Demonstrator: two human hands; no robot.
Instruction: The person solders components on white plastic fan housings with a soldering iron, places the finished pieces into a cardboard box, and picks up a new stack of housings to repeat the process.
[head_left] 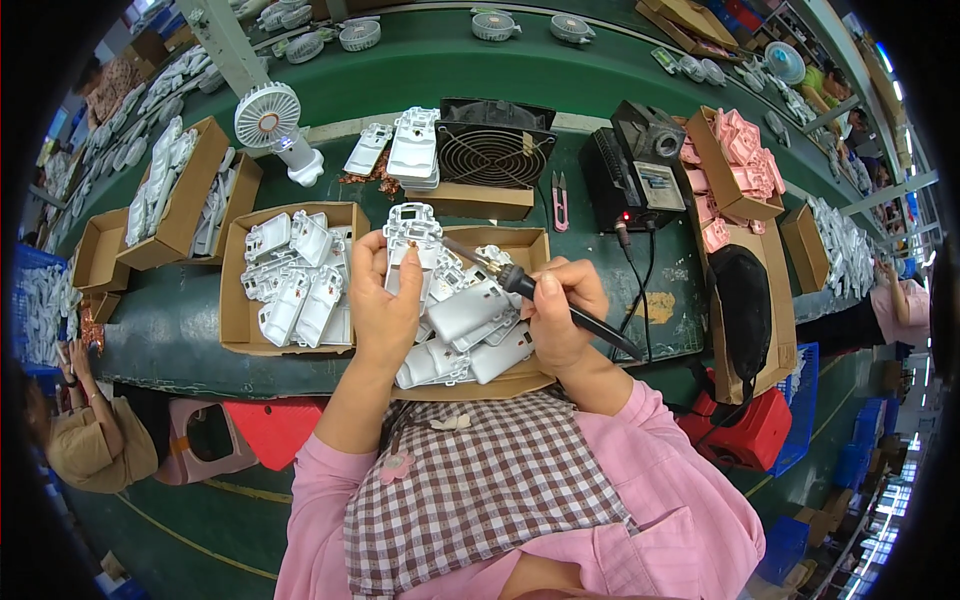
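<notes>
My left hand (390, 295) is closed round a white plastic housing (412, 228), its thumb pressed on the face near small copper-coloured parts. In my right hand (565, 305) is a soldering iron (515, 280) with a black handle, gripped like a pen. Its metal shaft points left toward the housing; whether the tip touches is too small to tell. Below both hands lies a cardboard box (525, 385) of white housings (465, 312). Another cardboard box (290, 348), left of my left hand, holds more white housings (300, 285).
A fan unit (495, 155) stands behind the boxes, with stacked white housings (415, 145) beside it. Pink-handled snips (560, 203) lie near the black soldering station (630, 180); its cable (640, 280) runs across the table. A small white fan (270, 125) stands back left. Pink parts (735, 150) fill a box at right.
</notes>
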